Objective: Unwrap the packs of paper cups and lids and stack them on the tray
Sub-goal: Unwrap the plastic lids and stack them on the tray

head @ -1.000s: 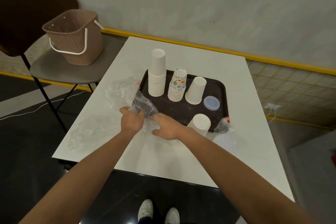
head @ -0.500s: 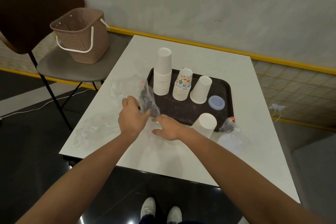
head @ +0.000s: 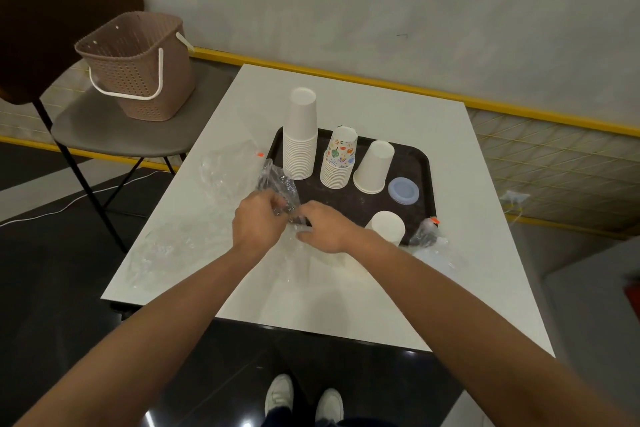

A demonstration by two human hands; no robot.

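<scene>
A dark tray [head: 425, 163] on the white table [head: 346, 295] holds a tall stack of white cups [head: 300, 139], a stack of patterned cups [head: 339, 158], a short white stack [head: 374, 166], a bluish pile of lids [head: 403, 190] and one more white cup stack [head: 386, 227] at its front edge. At the tray's front left corner my left hand [head: 258, 222] grips a crumpled clear plastic wrapper [head: 278, 184]. My right hand [head: 325, 227] lies next to it, fingers on the same wrapper. What the wrapper contains is hidden.
Loose clear wrappers lie on the table's left side [head: 225, 173] and front left [head: 166, 250]; another with an orange tag [head: 427, 236] sits at the tray's right front corner. A brown basket [head: 138, 66] stands on a chair [head: 104, 128] to the left.
My two hands have drawn closer together on the wrapper at the tray's corner; the left hand has curled tighter around it. The cups and lids have stayed where they were.
</scene>
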